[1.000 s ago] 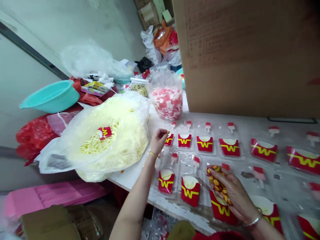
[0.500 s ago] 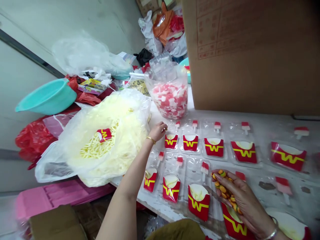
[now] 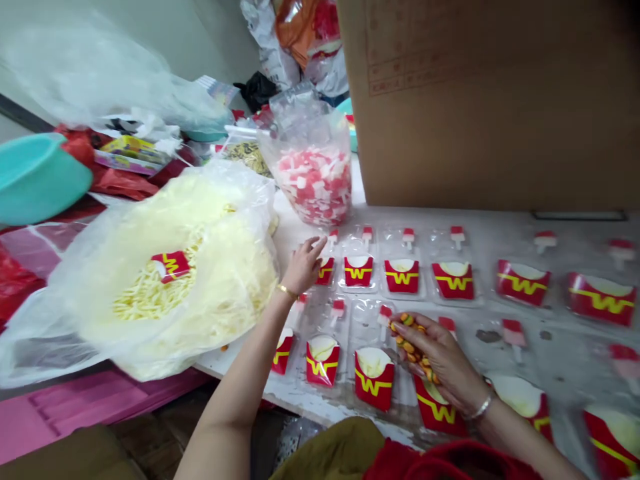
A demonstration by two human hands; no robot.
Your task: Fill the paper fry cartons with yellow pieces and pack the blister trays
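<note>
My left hand (image 3: 303, 265) reaches over the leftmost clear blister tray of the back row, its fingers stretched and a little apart, with nothing visible in them. Beneath it, a red fries carton (image 3: 325, 272) with a yellow W is partly covered. My right hand (image 3: 445, 363) is cupped round several tiny toy burgers (image 3: 411, 347), orange with green and dark layers. It hovers over the front row, partly hiding another red carton (image 3: 437, 408). Each nearby tray pairs a carton with a small red-and-white toy popsicle (image 3: 409, 238).
A large open plastic bag (image 3: 240, 247) of pale toy fries lies on the left, one red carton (image 3: 173, 265) on top. Behind the trays stand a clear bag of pink-and-white popsicles (image 3: 315, 183) and a big cardboard box (image 3: 490, 113). A turquoise basin (image 3: 40, 177) sits far left.
My left hand's fingers have gone from a pinch near the leftmost back tray to stretched out over it. My right hand still holds the toy burgers. The view has shifted to the right.
</note>
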